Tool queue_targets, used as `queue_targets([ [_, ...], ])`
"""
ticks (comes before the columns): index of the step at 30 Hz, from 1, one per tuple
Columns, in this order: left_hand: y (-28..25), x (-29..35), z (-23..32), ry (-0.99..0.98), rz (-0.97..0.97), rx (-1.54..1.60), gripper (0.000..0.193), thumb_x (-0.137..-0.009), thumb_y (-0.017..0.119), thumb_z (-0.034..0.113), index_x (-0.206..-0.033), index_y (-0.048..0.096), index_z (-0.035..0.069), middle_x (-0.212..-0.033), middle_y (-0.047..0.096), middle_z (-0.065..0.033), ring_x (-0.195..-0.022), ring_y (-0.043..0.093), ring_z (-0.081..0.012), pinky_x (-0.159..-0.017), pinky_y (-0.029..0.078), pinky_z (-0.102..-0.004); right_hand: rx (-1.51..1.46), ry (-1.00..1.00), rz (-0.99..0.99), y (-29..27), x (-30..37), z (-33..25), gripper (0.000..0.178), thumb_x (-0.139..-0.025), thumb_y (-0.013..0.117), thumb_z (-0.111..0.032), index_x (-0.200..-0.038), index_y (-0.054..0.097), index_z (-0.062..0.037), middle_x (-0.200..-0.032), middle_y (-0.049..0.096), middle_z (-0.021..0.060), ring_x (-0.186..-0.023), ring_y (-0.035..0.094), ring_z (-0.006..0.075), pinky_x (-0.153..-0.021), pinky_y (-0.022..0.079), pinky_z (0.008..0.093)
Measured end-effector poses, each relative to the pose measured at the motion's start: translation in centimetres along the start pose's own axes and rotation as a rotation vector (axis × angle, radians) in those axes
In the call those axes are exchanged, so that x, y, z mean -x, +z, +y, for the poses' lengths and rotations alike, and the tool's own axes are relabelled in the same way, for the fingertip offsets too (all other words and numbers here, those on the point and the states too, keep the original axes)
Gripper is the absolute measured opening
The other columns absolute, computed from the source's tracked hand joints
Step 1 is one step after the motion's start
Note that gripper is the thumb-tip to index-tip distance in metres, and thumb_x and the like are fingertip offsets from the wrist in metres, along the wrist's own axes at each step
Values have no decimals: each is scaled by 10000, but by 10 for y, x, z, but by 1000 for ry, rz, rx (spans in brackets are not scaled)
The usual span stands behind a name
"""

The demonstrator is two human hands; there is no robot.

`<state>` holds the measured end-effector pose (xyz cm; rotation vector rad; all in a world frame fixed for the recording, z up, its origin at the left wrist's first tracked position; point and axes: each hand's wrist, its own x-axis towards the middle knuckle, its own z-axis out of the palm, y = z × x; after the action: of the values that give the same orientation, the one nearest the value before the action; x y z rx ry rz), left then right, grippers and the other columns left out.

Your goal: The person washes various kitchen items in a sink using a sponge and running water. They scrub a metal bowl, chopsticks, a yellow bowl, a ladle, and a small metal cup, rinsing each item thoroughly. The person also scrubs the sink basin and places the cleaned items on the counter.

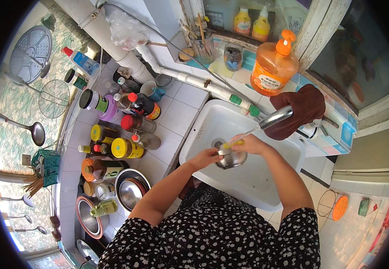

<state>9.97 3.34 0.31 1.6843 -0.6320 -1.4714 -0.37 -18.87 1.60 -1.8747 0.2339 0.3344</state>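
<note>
My left hand [207, 158] grips the rim of a small shiny metal bowl [234, 162], held tilted over the white sink [257, 188]. The fingers of my right hand [251, 144] are closed at the bowl's far side on a small yellow thing [227, 145], too small to tell its kind. The chrome faucet [276, 118] reaches over from the right, and a thin stream of water runs from its spout toward the bowl. Behind the bowl the sink's drain [218, 143] partly shows. The bowl's inside is mostly hidden by my hands.
A brown cloth [298, 110] drapes over the faucet. An orange pump bottle [272, 67] stands on the sill behind the sink. Several bottles and jars, among them a yellow-lidded jar [126, 148], crowd the tiled counter at left, with stacked metal bowls [131, 193] nearer me.
</note>
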Motion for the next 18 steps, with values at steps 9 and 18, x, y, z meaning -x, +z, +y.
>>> queue_targets([
  [9,3,-21,-28,95,233,845,174,-928,523,247,-1012,514,95,-928,576,1,-897,558,-126,-770,458,-297,212,-209,801,64,22,-15,319,-826,573,-129,-1142,590,-90,-1070,600,141,-977,569,318,-792,473,379],
  [18,23,-7,-23,112,119,526,257,-957,455,220,-1158,496,66,-962,584,-9,-887,572,-123,-776,467,-275,298,-151,471,77,-17,-30,309,-885,525,-241,-1170,574,-132,-1059,597,128,-947,582,278,-808,470,346],
])
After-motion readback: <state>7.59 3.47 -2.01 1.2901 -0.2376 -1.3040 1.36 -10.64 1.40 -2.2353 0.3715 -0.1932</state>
